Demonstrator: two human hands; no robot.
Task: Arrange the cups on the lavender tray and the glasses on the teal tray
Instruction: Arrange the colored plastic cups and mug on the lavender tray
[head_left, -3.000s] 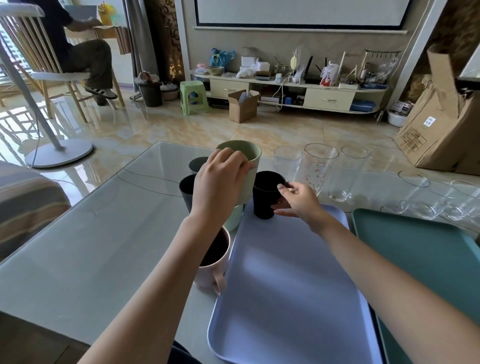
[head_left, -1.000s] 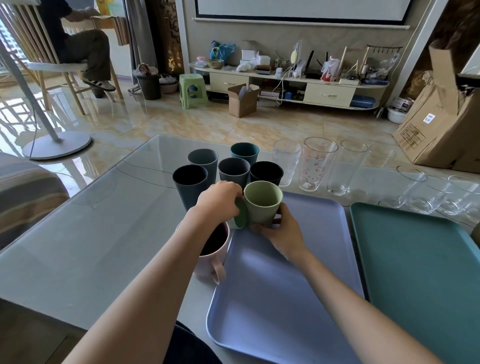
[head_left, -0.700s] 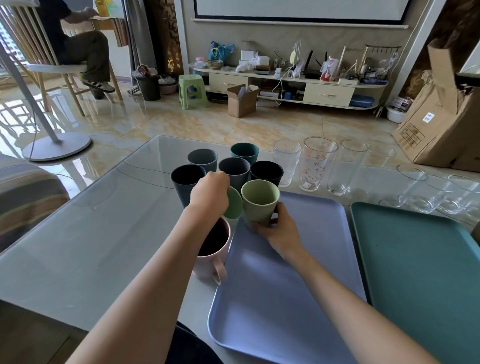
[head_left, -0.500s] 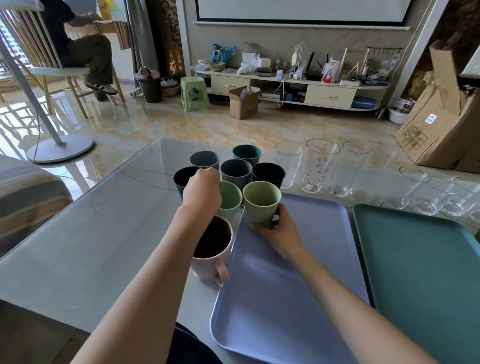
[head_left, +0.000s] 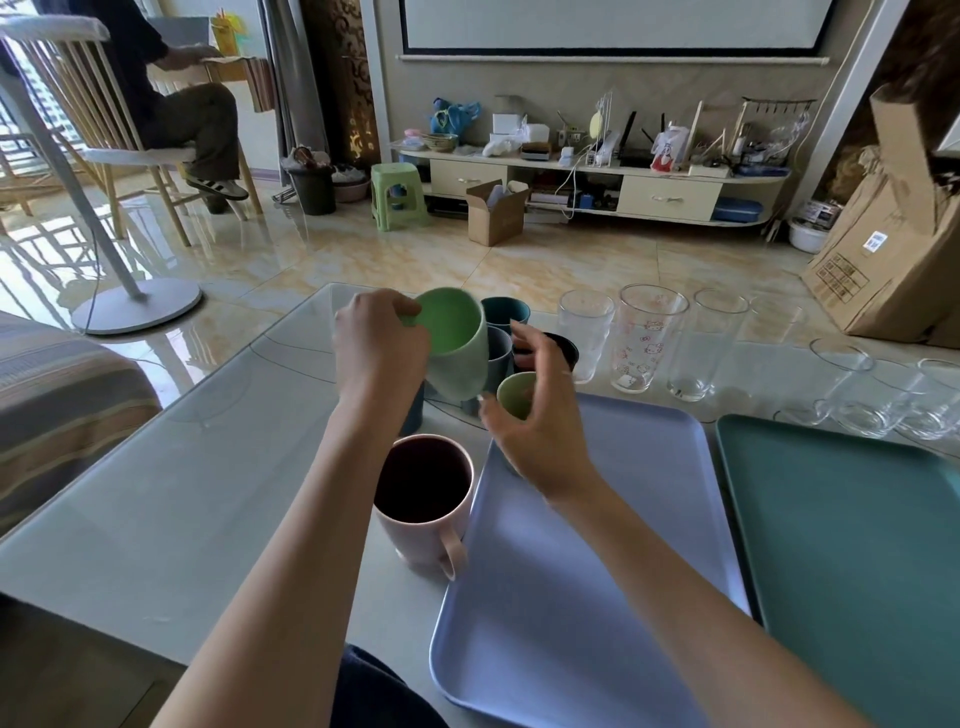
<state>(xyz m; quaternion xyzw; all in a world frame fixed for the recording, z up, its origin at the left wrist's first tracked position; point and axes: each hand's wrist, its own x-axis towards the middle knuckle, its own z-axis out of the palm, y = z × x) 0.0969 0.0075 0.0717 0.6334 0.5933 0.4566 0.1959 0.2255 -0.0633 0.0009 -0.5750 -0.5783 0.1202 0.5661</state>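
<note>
My left hand (head_left: 376, 348) grips a mint green cup (head_left: 457, 343) by its rim and holds it lifted and tilted above the cluster of dark cups (head_left: 506, 312). My right hand (head_left: 535, 421) hovers with fingers spread over an olive green cup (head_left: 514, 395) standing at the far left corner of the lavender tray (head_left: 597, 545). A pink mug (head_left: 423, 499) stands on the table just left of that tray. The teal tray (head_left: 857, 545) lies to the right with nothing on it. Tall glasses (head_left: 647, 338) stand behind the lavender tray; low glasses (head_left: 878, 395) stand behind the teal tray.
The glass tabletop (head_left: 156, 493) extends to the left. A striped sofa edge (head_left: 52, 395) lies at far left. Cardboard boxes (head_left: 898, 249) stand on the floor at right, and a person sits on a chair (head_left: 171, 119) at the back left.
My left hand has lifted the mint green cup up from beside the pink mug and tilted it. My right hand has let go of the olive cup and opened above it.
</note>
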